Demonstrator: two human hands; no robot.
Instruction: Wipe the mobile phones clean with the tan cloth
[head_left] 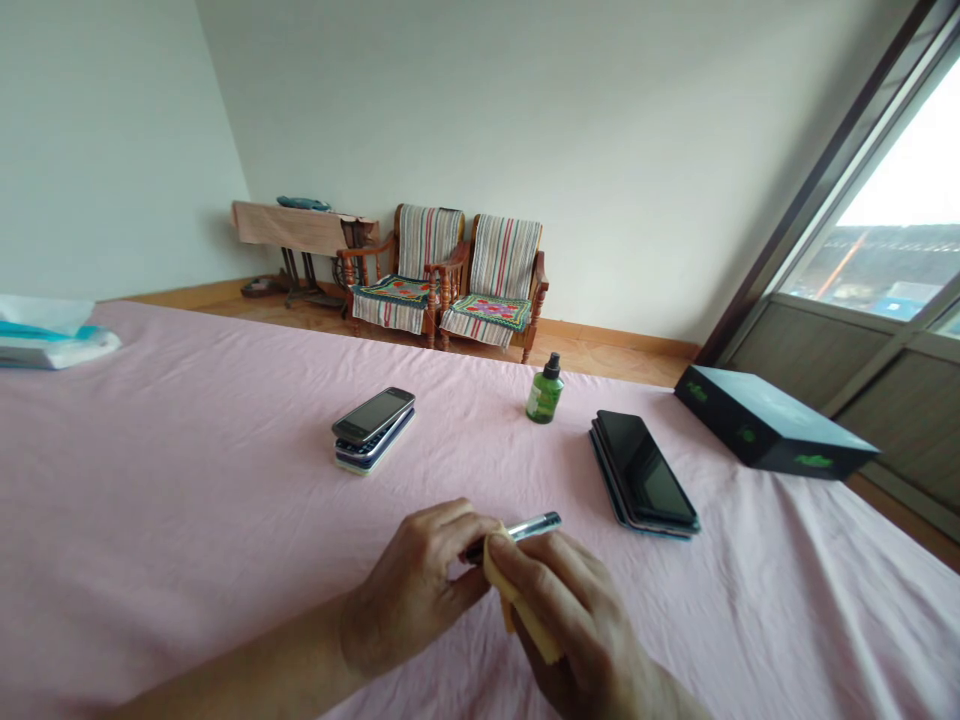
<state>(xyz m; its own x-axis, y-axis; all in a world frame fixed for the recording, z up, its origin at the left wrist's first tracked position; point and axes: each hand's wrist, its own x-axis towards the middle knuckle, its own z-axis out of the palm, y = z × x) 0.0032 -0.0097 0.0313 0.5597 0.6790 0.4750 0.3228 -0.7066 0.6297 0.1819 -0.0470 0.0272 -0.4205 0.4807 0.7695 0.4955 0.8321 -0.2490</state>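
Slim silver-edged device [538,524] is up in both hands, just above the pink sheet [187,480], close to the near side and roughly mid-frame. Probably a phone, but it's edge-on and half hidden by fingers, so I wouldn't swear to it.

Left hand [416,575] has its fingers curled in and is pinching the left end. Right hand [581,600] is mostly closed too, gripping a folded yellow cloth [536,625] with the thumb pressing it against the device, and the cloth's loose end hangs down below.

Farther back on the left there's a small stack of phones [373,432], kinda messy, with the top one sitting tilted. Over on the right is a pile of bigger tablets [649,475], black screen facing up. A green bottle [544,395] with a black top stands upright between the two piles, a bit farther back. Past the tablets, at the far right, is a black box [772,425] with green markings.
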